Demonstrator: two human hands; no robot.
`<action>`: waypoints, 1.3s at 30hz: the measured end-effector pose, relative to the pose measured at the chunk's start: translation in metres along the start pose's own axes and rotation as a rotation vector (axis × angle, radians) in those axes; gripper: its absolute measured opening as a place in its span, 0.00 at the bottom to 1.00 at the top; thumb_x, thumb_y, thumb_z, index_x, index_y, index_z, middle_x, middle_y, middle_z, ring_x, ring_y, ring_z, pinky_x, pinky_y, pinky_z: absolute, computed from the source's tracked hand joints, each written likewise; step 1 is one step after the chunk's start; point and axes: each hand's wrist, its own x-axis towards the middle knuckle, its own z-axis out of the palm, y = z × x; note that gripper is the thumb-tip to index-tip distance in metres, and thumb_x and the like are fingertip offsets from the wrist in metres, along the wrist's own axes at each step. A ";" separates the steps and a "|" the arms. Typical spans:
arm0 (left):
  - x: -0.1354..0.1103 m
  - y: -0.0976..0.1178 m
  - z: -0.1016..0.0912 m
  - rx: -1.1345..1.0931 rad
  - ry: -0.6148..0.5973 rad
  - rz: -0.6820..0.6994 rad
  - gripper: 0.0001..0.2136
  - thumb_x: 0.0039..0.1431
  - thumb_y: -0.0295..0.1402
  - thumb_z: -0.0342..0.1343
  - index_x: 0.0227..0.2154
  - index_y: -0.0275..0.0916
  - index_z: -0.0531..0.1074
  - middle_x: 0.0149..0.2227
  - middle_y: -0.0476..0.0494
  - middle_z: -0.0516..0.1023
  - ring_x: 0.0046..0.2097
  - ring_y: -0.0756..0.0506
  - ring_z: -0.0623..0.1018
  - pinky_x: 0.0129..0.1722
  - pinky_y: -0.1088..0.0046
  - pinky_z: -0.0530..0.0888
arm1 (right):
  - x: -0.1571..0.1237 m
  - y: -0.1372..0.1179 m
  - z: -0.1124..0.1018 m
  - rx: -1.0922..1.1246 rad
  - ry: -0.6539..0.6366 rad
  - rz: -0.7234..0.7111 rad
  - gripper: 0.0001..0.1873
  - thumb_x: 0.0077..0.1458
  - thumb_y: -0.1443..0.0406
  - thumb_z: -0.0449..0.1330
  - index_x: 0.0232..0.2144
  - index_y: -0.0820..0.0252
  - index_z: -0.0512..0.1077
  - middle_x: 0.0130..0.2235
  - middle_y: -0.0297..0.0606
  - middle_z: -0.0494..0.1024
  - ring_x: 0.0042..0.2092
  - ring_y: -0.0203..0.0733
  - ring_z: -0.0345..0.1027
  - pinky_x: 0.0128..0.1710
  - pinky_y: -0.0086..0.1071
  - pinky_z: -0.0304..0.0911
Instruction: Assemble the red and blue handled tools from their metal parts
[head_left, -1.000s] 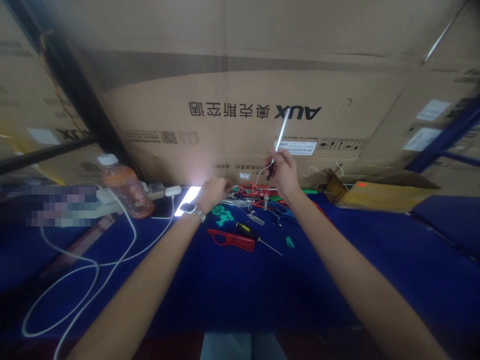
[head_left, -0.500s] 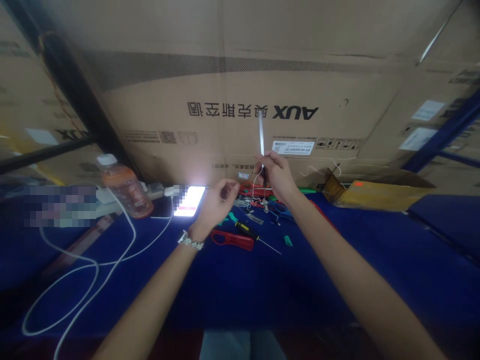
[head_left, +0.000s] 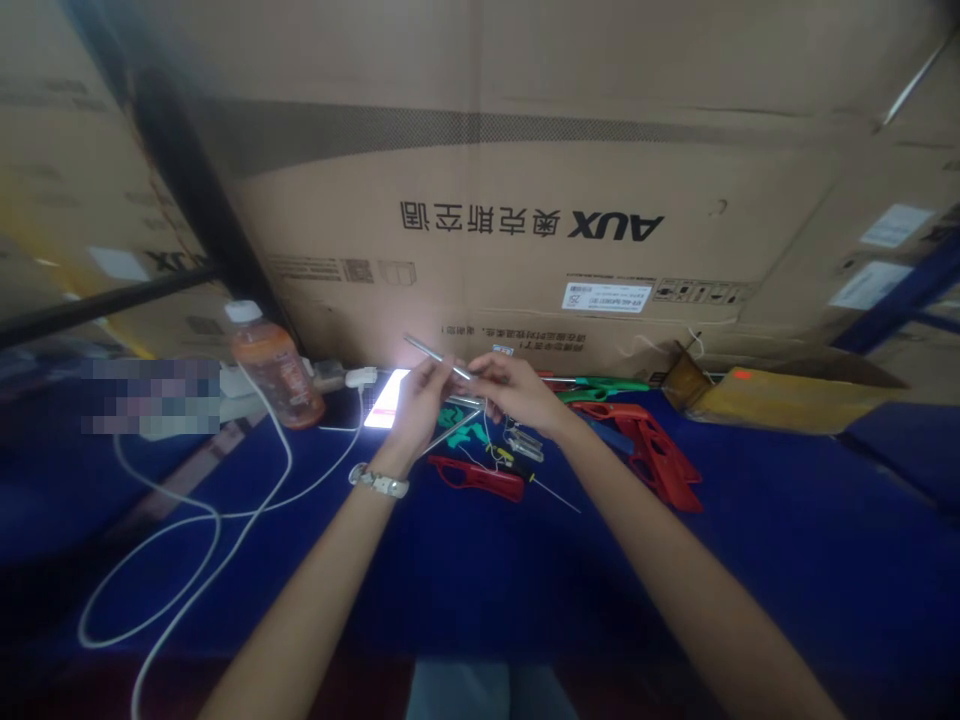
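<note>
A thin silver metal tube (head_left: 422,347) slants up to the left between my hands. My left hand (head_left: 421,408) is closed around it with the fingertips. Against it from the other side, my right hand (head_left: 517,388) is closed too, pinching the tube's lower right end. A thin white wire (head_left: 489,436) dangles beneath the fingers. Below lie green plastic pieces (head_left: 459,427), a clear fuel tank (head_left: 526,446), and a red lighter handle shell (head_left: 480,478). A screwdriver (head_left: 556,493) rests beside the shell, its handle partly hidden among the parts.
Red handle shells (head_left: 661,458) and a green lighter (head_left: 611,384) lie right of my hands. A lit phone (head_left: 384,400), drink bottle (head_left: 276,370) and white cable (head_left: 217,590) are left. A yellow box (head_left: 787,398) and large carton (head_left: 510,150) stand behind.
The tube has swung from upright in my right hand to a leftward slant, lower down. My left hand has come to it and taken hold. The view has shifted slightly.
</note>
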 end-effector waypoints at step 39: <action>-0.018 -0.024 -0.017 -0.062 0.170 -0.101 0.14 0.52 0.42 0.68 0.32 0.37 0.76 0.34 0.44 0.83 0.32 0.49 0.82 0.39 0.71 0.80 | -0.054 0.062 0.000 0.203 0.263 0.005 0.19 0.48 0.48 0.69 0.28 0.58 0.78 0.25 0.37 0.81 0.23 0.36 0.69 0.26 0.32 0.68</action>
